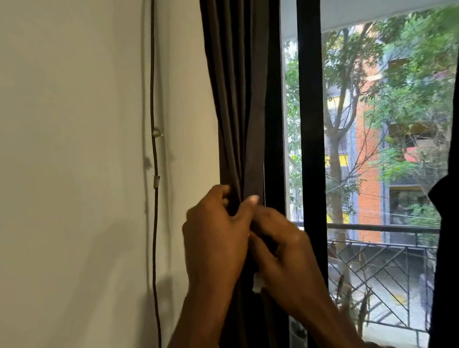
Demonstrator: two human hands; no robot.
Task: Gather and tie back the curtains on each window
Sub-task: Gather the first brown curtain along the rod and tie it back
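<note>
From the head camera, the gathered curtain [239,94] hangs as one upright bundle between the wall [67,161] and the window frame [312,115], its long axis running straight up and down. My left hand [214,231] grips it from the wall side, fingers curled round the folds and thumb across the front. My right hand [283,250] comes in from the window side, just below that thumb, fingers curled in against the cloth; I cannot tell whether they pinch fabric or a tie. I judge any band must pass crosswise round the bundle at hand height.
</note>
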